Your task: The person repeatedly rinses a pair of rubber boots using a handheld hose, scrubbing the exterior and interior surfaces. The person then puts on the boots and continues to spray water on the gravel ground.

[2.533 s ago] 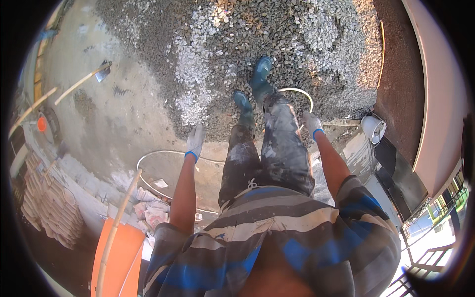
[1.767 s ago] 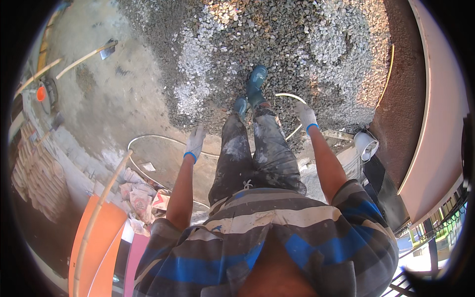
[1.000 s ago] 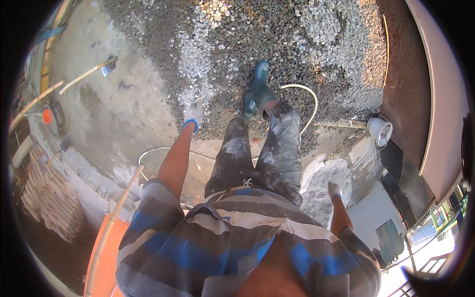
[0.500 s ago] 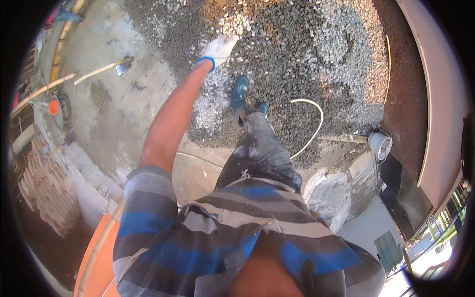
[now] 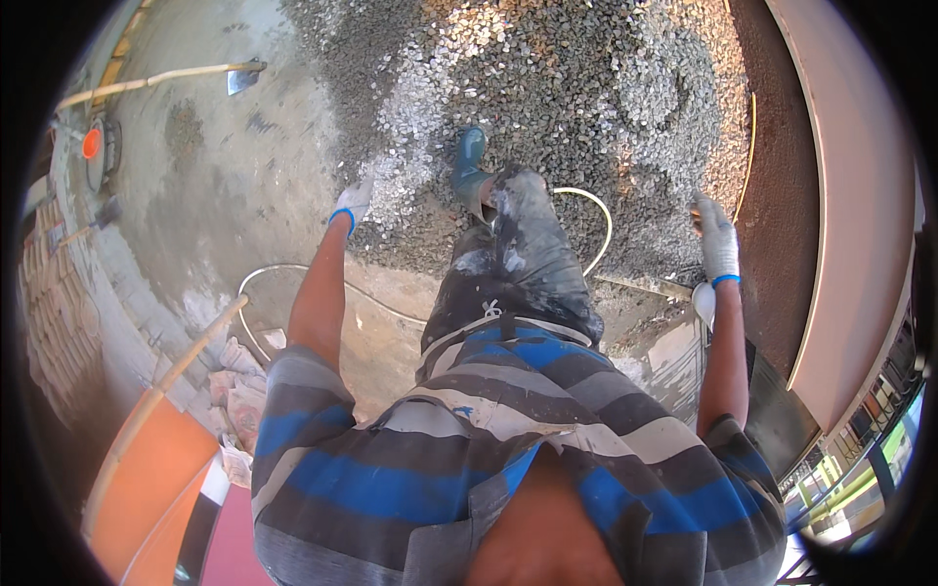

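Observation:
My left hand (image 5: 356, 199), in a pale work glove with a blue cuff, hangs low beside the left edge of the gravel bed (image 5: 586, 107). Its fingers blend into the light stones, but they look stretched out with nothing in them. On the far side of my body, my right hand (image 5: 718, 239) wears a matching glove. It is held out over the right edge of the gravel, fingers loosely bent and apart, and no object shows in it. Between the hands, one green rubber boot (image 5: 470, 156) stands on the stones.
A long-handled tool with a metal blade (image 5: 242, 78) lies on the concrete at far left, near an orange round container (image 5: 92, 144). A pale hose (image 5: 598, 210) curves across the gravel. Beside my right forearm is a white bucket (image 5: 703, 305). An orange panel (image 5: 147, 488) stands lower left.
My left hand has drawn back from the sunlit stones toward my body. My right hand and forearm have come into view at the right. I have moved forward, with one leg ahead.

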Tool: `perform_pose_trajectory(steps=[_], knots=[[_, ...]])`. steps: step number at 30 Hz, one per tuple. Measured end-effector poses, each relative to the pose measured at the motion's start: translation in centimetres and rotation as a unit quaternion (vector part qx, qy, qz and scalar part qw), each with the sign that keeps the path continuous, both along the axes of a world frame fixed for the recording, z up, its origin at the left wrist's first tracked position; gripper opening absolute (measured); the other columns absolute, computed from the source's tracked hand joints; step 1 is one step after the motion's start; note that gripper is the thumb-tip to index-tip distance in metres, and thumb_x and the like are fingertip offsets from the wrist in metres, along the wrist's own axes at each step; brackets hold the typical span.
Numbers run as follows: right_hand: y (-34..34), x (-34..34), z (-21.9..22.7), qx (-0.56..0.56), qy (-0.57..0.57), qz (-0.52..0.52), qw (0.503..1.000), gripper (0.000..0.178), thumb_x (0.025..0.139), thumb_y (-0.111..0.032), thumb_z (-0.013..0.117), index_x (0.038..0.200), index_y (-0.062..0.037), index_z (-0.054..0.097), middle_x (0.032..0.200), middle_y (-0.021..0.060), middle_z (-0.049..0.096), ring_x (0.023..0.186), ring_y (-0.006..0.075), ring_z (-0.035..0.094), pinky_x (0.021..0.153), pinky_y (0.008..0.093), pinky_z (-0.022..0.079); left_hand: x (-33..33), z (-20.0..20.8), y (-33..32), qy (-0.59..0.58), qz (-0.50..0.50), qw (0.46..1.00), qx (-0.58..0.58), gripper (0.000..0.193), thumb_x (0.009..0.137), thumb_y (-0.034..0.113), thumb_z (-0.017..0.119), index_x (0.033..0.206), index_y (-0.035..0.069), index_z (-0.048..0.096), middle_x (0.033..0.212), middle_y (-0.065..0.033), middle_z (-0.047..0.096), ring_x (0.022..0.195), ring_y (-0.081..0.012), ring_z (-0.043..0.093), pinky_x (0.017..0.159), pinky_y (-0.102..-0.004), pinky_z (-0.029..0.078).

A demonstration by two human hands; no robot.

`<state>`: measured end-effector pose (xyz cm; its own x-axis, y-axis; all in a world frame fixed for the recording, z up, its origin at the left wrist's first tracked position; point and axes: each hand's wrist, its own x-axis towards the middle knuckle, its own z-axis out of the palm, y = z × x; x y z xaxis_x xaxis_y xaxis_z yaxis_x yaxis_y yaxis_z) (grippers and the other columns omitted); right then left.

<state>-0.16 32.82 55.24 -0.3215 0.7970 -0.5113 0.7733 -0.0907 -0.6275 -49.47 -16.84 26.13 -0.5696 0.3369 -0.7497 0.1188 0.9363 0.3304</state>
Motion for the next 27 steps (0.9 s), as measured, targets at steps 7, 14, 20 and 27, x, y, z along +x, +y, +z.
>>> perform_pose_trajectory(steps=[7, 14, 20, 27], knots=[[8.7, 2.9, -1.4, -0.016, 0.046, -0.149, 0.988, 0.051, 0.101, -0.047, 0.066, 0.130, -0.0052, 0.073, 0.117, 0.0099, 0.076, 0.098, 0.0176, 0.070, 0.086, 0.0320, 0.056, 15.2, 0.3, -14.3, -0.053, 0.118, 0.991, -0.036, 0.084, 0.102, 0.068, 0.041, 0.133, -0.006, 0.068, 0.135, -0.0368, 0.065, 0.133, -0.0515, 0.059, 0.113, -0.0517, 0.045], [0.4, -8.3, -14.0, -0.183, 0.044, -0.006, 0.982, 0.052, 0.104, -0.047, 0.060, 0.139, -0.0089, 0.068, 0.124, 0.0078, 0.072, 0.105, 0.0192, 0.069, 0.094, 0.0340, 0.055, 25.2, 1.4, -27.9, -0.077, 0.198, 0.966, -0.148, 0.079, 0.103, 0.065, 0.042, 0.124, -0.005, 0.072, 0.127, -0.0358, 0.069, 0.125, -0.0509, 0.064, 0.106, -0.0540, 0.048], [5.9, -6.0, -25.5, -0.129, -0.056, 0.135, 0.981, 0.065, 0.103, -0.057, 0.057, 0.133, -0.0009, 0.070, 0.120, 0.0157, 0.076, 0.109, 0.0244, 0.070, 0.096, 0.0369, 0.054, 26.3, 2.6, -16.8, -0.126, 0.256, 0.957, -0.061, 0.074, 0.102, 0.063, 0.049, 0.126, -0.003, 0.071, 0.119, -0.0263, 0.076, 0.112, -0.0371, 0.072, 0.098, -0.0459, 0.054], [8.0, -1.0, -25.0, -0.207, 0.013, 0.000, 0.978, 0.061, 0.102, -0.055, 0.060, 0.133, -0.0035, 0.070, 0.109, 0.0093, 0.074, 0.087, 0.0171, 0.067, 0.078, 0.0340, 0.055, 21.2, 9.2, -5.4, -0.064, 0.299, 0.949, 0.080, 0.069, 0.106, 0.057, 0.055, 0.135, -0.004, 0.065, 0.119, -0.0171, 0.076, 0.110, -0.0269, 0.072, 0.097, -0.0402, 0.055]])
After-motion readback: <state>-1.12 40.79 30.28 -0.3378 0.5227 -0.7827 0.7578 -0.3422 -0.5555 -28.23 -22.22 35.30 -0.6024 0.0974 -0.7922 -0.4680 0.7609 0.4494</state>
